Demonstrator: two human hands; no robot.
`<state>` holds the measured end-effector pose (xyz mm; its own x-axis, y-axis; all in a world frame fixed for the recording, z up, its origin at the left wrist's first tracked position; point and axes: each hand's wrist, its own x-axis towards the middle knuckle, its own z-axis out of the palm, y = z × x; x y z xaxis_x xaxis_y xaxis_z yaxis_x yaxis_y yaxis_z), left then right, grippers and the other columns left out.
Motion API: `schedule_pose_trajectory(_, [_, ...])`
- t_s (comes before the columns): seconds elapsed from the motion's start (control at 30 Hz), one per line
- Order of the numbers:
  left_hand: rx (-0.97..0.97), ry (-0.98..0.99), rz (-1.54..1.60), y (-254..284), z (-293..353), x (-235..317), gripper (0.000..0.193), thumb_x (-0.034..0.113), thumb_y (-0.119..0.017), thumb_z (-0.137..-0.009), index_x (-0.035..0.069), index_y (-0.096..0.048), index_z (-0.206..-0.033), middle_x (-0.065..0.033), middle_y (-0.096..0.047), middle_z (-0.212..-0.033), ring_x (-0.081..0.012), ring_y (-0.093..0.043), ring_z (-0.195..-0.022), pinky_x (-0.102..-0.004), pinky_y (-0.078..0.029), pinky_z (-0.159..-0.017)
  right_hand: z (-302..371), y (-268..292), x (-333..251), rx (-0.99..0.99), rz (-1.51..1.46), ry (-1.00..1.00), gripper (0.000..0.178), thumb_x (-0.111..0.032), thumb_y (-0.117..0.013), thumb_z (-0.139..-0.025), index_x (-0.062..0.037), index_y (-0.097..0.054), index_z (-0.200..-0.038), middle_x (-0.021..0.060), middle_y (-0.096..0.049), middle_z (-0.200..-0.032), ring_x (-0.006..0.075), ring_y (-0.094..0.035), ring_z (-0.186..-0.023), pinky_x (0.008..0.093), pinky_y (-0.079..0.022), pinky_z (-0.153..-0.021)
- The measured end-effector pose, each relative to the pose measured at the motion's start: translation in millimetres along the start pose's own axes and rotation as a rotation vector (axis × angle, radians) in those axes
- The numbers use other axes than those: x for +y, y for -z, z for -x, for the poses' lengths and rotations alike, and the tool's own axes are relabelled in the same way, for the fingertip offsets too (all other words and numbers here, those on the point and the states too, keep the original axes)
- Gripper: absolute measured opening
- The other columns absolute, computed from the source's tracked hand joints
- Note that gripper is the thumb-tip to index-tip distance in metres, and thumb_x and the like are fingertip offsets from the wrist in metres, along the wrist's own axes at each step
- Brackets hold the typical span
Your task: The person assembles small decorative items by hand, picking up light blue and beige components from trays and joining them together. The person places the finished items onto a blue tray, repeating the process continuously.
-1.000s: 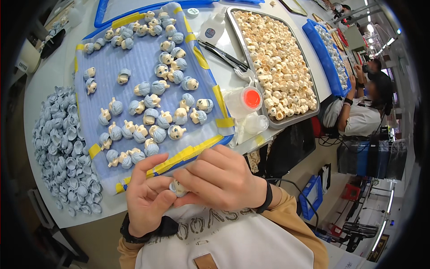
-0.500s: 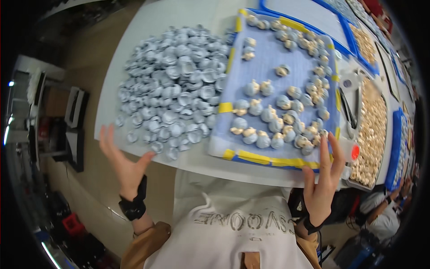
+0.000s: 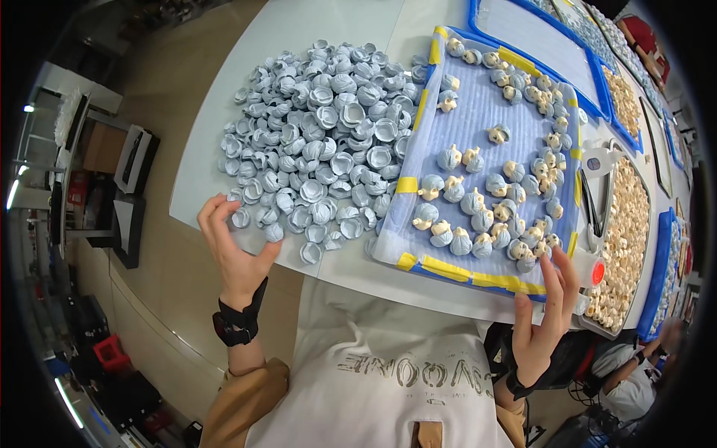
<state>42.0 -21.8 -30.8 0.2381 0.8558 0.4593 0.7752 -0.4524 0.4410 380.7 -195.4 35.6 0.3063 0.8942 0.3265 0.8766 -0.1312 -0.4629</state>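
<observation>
A large heap of pale blue cup-shaped shells (image 3: 352, 114) lies on the white table to the left. At the heap's near-left edge is my left hand (image 3: 240, 261), thumb and fingers apart, fingertips by the outermost shells, nothing gripped. To the right a blue-lined tray (image 3: 478, 97), taped yellow along its rim, bears many small cream figures in blue shells (image 3: 453, 192). My right hand (image 3: 544, 322) is at the tray's near-right corner, fingers spread, its fingertips close to the corner figures. Whether they touch the figures I cannot tell.
Right of the tray are a bin of cream pieces (image 3: 620, 246), black-handled tweezers (image 3: 590, 201) and a small bottle with a red cap (image 3: 597, 272). Further blue trays (image 3: 661, 269) line the far right. Another person's arm (image 3: 635, 366) shows at lower right.
My left hand has moved right and in toward the heap's near edge, its fingers nearer the shells. My right hand stays by the tray corner. The whole view has shifted slightly.
</observation>
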Motion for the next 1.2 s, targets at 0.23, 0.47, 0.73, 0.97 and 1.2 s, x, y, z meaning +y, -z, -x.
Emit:
schedule_pose_trajectory(0.23, [0.045,-0.002,0.099,-2.8,-2.9,2.9,0.061,0.019,-0.064,-0.071,-0.001,-0.041,-0.123,-0.0197,-0.041,-0.13,-0.0355,-0.04,-0.119,-0.0435,-0.031,-0.099,0.4,-2.4,1.2,0.023,-0.043,0.012,0.041,-0.009,-0.062,-0.078,-0.001,-0.055,-0.118,0.0204,-0.048,-0.123,0.0355,-0.048,-0.111,0.043,-0.038,-0.093])
schedule_pose_trajectory(0.47, [0.038,-0.01,0.014,-3.1,-5.2,2.3,0.045,0.009,-0.055,-0.075,-0.001,-0.046,-0.118,-0.0176,-0.047,-0.12,-0.0344,-0.043,-0.114,-0.0433,-0.031,-0.098,-0.2,-3.7,-0.5,0.027,-0.069,0.019,0.039,-0.008,-0.061,-0.078,-0.0007,-0.057,-0.116,0.0201,-0.05,-0.121,0.0353,-0.05,-0.11,0.0423,-0.039,-0.092])
schedule_pose_trajectory(0.73, [0.065,0.055,-0.1,-7.6,-17.5,9.7,0.039,0.004,-0.052,-0.071,0.0,-0.048,-0.11,-0.0158,-0.048,-0.108,-0.034,-0.045,-0.102,-0.043,-0.034,-0.092,0.4,-1.8,-4.1,0.035,-0.091,-0.014,0.038,-0.004,-0.063,-0.074,-0.0014,-0.06,-0.113,0.0197,-0.052,-0.119,0.0349,-0.051,-0.108,0.0411,-0.041,-0.09])
schedule_pose_trajectory(0.97, [0.008,0.012,-0.085,-7.9,-8.0,-31.7,0.023,0.002,-0.046,-0.082,0.0,-0.045,-0.105,-0.0125,-0.047,-0.097,-0.025,-0.048,-0.087,-0.0313,-0.04,-0.081,-7.8,-3.3,11.0,0.05,-0.159,0.149,0.047,-0.007,-0.07,-0.067,-0.0035,-0.059,-0.113,0.016,-0.053,-0.115,0.0342,-0.052,-0.105,0.0431,-0.043,-0.089])
schedule_pose_trajectory(1.2, [-0.014,0.029,-0.14,-7.3,-17.7,-31.8,0.012,0.01,-0.044,-0.092,0.002,-0.049,-0.099,-0.0106,-0.051,-0.089,-0.022,-0.049,-0.074,-0.0292,-0.041,-0.066,4.0,20.3,13.3,0.188,-0.146,0.185,0.032,-0.005,-0.069,-0.07,-0.0031,-0.064,-0.102,0.0132,-0.06,-0.103,0.0287,-0.058,-0.093,0.0367,-0.047,-0.077])
